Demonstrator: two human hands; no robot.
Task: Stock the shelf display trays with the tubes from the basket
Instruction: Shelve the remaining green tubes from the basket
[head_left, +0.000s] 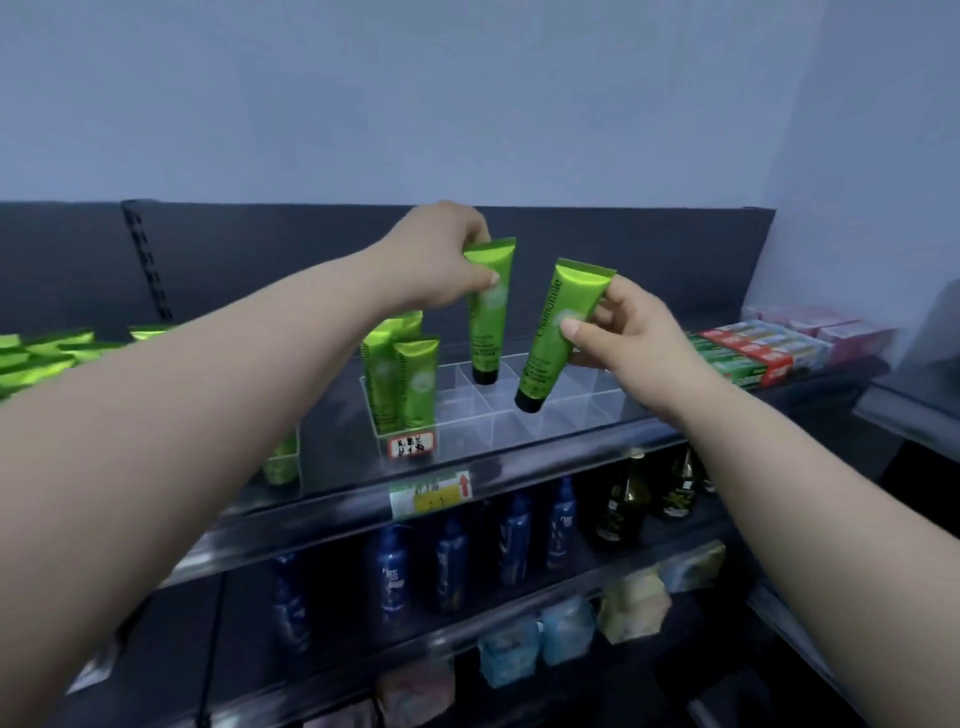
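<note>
My left hand (441, 254) pinches the top of a green tube (488, 322), cap down, over a back compartment of the clear display tray (587, 400) on the top shelf. My right hand (623, 332) grips a second green tube (553, 338), tilted, its black cap just above a middle compartment. Several green tubes (400, 379) stand upright in the tray's left compartments. The basket is not in view.
More green tubes (47, 358) lie at the shelf's far left, and another tray (283, 460) with tubes sits behind my left forearm. Toothpaste boxes (753, 356) are stacked at the right. Blue bottles (452, 561) and dark bottles (631, 499) fill the shelf below.
</note>
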